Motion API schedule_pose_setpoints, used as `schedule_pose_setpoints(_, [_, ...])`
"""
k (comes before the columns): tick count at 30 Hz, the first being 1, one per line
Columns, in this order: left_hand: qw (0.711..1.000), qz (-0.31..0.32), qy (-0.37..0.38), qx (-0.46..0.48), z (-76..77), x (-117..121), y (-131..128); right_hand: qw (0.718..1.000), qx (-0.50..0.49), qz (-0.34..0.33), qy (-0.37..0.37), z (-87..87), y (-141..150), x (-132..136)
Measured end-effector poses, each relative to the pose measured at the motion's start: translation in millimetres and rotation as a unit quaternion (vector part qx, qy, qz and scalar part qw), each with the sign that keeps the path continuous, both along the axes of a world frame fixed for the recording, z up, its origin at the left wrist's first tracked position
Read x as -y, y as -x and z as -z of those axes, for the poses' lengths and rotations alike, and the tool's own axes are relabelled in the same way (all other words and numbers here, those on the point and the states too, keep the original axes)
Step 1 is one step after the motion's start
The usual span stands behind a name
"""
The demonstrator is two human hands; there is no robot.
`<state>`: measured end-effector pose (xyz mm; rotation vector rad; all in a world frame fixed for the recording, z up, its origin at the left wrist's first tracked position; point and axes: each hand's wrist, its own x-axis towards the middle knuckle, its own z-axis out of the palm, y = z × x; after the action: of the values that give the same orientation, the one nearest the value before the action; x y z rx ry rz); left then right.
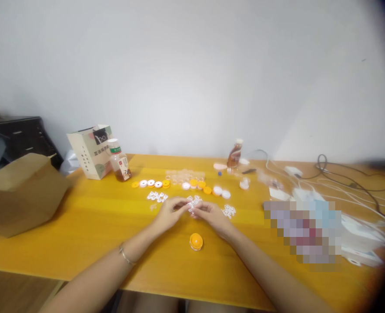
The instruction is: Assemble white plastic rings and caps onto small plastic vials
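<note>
My left hand and my right hand meet over the middle of the table, fingertips nearly touching. Between them, both pinch a small white plastic piece; its exact shape is blurred. More white openwork pieces show just behind the fingertips, and a loose heap of similar white pieces lies beside my right hand. Closer to me, a round orange-and-white yoyo-like object sits on the table. Small white parts are grouped beyond my left hand.
White and orange discs line up farther back, with more discs at right and clear rings behind. A drink bottle stands by a paper bag; another bottle stands back right. Brown bag left; cables right.
</note>
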<state>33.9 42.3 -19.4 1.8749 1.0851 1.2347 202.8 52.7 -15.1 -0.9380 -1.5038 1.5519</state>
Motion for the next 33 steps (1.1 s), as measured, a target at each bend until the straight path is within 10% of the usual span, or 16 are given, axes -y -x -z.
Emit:
schedule_pose_setpoints(24, [0.999, -0.011, 0.038, 0.017, -3.6, 2, 2, 0.994, 0.075, -0.016, -0.083, -10.3, -3, 3])
schedule_pose_setpoints(33, [0.999, -0.037, 0.002, 0.003, -1.5, -3, 10, 0.896, 0.315, -0.189, -0.248, -25.3, -21, 22])
